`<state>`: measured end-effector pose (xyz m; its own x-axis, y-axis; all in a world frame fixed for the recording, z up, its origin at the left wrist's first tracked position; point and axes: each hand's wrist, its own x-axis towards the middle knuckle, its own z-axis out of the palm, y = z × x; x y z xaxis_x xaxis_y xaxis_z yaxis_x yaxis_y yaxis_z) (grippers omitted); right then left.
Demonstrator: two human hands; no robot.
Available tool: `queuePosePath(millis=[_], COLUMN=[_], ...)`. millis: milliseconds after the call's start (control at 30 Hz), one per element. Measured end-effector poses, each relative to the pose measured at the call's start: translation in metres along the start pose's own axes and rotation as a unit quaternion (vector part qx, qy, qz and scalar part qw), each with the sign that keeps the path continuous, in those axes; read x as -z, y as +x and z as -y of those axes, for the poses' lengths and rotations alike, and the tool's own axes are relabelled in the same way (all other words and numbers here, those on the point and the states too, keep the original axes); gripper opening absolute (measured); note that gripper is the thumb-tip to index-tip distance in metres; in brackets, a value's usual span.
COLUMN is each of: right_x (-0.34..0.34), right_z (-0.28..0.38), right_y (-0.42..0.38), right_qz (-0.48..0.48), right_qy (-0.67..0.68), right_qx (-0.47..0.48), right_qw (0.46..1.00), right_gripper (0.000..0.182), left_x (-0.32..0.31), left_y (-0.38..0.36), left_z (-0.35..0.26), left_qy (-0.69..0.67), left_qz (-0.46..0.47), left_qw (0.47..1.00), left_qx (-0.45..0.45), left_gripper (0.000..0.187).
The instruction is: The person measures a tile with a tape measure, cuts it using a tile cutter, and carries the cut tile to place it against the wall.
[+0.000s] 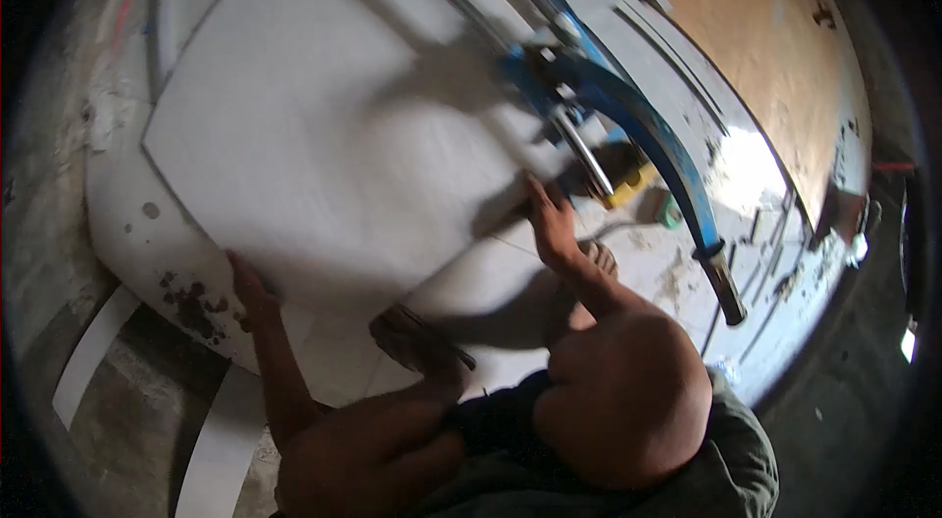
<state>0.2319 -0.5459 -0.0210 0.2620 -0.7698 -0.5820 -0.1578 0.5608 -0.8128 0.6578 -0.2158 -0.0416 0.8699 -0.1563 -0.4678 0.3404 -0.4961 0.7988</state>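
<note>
Nearest me are the person's bent knees, and just past them the left hand presses flat on the near edge of a large white sheet, fingers stretched open and gripping nothing. The right hand reaches further in and rests on the same sheet's right edge, close under the blue cutter; its fingers look spread and pressing down, though blur keeps me from telling whether they pinch the edge. The sheet lies on the floor, its far part beneath the cutter's arm. I'd worry that the right fingers sit so near the blade line, and the sheet could skew if one hand slips. Cut white strips lie loose at the left, and a brown board bounds the far side.
</note>
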Motion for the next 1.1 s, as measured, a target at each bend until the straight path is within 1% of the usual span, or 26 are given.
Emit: queuePosePath(millis=[33, 67, 100, 133, 167, 200, 233, 267, 300, 333, 367, 400, 467, 533, 567, 600, 667, 767, 800, 900, 1000, 1067, 1100], right_x=[0.002, -0.002, -0.004, 0.007, -0.011, -0.023, -0.021, -0.011, -0.003, 0.005, 0.006, 0.004, -0.009, -0.024, -0.018, -0.008, 0.000, 0.002, -0.001, 0.003, 0.011, 0.010, 0.011], right_z=[-0.007, 0.000, 0.006, 0.008, 0.026, 0.041, 0.027, 0.002, -0.006, -0.015, -0.008, -0.005, 0.022, 0.039, 0.027, 0.008, -0.001, 0.003, 0.004, -0.007, -0.010, -0.003, 0.003], right_y=[0.003, 0.003, -0.003, -0.009, -0.007, -0.013, -0.010, -0.003, 0.000, 0.004, 0.003, 0.000, -0.009, -0.013, -0.012, -0.009, -0.006, 0.001, 0.001, 0.006, 0.008, 0.006, 0.005], right_qz=[0.004, 0.006, -0.011, 0.056, 0.045, 0.030, 0.046, 0.057, 0.064, 0.063, 0.059, 0.047, 0.024, -0.052, -0.039, -0.025, -0.010, -0.010, -0.014, -0.008, 0.018, 0.045, 0.057], right_qy=[0.049, 0.096, 0.086, -0.320, -0.079, 0.163, 0.104, 0.044, -0.027, -0.098, -0.177, -0.190, -0.217, -0.060, -0.144, -0.227, -0.282, -0.207, -0.182, -0.144, -0.202, -0.300, -0.367], right_qx=[-0.027, -0.054, -0.065, 0.097, -0.023, -0.154, -0.115, -0.075, -0.028, 0.019, 0.069, 0.071, 0.074, -0.033, 0.053, 0.139, 0.195, 0.132, 0.122, 0.118, 0.090, 0.088, 0.101], right_qw=[0.998, 0.994, 0.994, 0.941, 0.996, 0.974, 0.987, 0.995, 0.997, 0.993, 0.980, 0.978, 0.973, 0.996, 0.987, 0.964, 0.939, 0.969, 0.976, 0.983, 0.975, 0.949, 0.923], right_gripper=[0.029, 0.032, 0.031, 0.031, 0.033, 0.037, 0.029, 0.024, 0.025, 0.027, 0.028, 0.030, 0.034, 0.034, 0.034, 0.034, 0.035, 0.038, 0.039, 0.036, 0.035, 0.042, 0.046], left_x=[-0.010, -0.019, -0.026, -0.028, -0.030, -0.022, -0.022, -0.025, -0.030, -0.034, -0.035, -0.034, -0.034, -0.033, -0.036, -0.039, -0.051, -0.057, -0.058, -0.058, -0.060, -0.075, -0.080], left_y=[-0.006, -0.014, -0.024, -0.028, -0.028, -0.021, -0.019, -0.020, -0.020, -0.020, -0.021, -0.021, -0.019, -0.018, -0.019, -0.019, -0.030, -0.033, -0.034, -0.032, -0.033, -0.052, -0.059], left_z=[-0.012, -0.029, -0.046, -0.056, -0.060, -0.047, -0.051, -0.057, -0.060, -0.058, -0.052, -0.047, -0.043, -0.041, -0.041, -0.042, -0.050, -0.058, -0.058, -0.051, -0.059, -0.082, -0.090], left_qy=[-0.012, -0.029, -0.042, -0.053, -0.063, -0.067, -0.059, -0.052, -0.044, -0.064, -0.081, -0.097, -0.101, -0.090, -0.079, -0.069, -0.088, -0.087, -0.082, -0.070, -0.093, -0.040, -0.013], left_qz=[-0.019, -0.041, -0.057, -0.067, -0.072, -0.075, -0.071, -0.065, -0.057, -0.054, -0.051, -0.049, -0.049, -0.048, -0.046, -0.045, -0.048, -0.056, -0.058, -0.071, -0.051, -0.094, -0.116], left_qw=[0.999, 0.998, 0.995, 0.993, 0.991, 0.986, 0.986, 0.986, 0.986, 0.989, 0.991, 0.992, 0.989, 0.988, 0.988, 0.988, 0.988, 0.988, 0.988, 0.993, 0.986, 0.989, 0.989], left_qx=[0.026, 0.049, 0.068, 0.082, 0.094, 0.130, 0.136, 0.144, 0.152, 0.125, 0.098, 0.072, 0.095, 0.118, 0.126, 0.134, 0.120, 0.114, 0.114, 0.070, 0.130, 0.105, 0.093], left_gripper=[0.073, 0.073, 0.073, 0.073, 0.072, 0.072, 0.071, 0.070, 0.069, 0.069, 0.068, 0.068, 0.067, 0.067, 0.067, 0.067, 0.067, 0.068, 0.068, 0.071, 0.072, 0.072, 0.073])
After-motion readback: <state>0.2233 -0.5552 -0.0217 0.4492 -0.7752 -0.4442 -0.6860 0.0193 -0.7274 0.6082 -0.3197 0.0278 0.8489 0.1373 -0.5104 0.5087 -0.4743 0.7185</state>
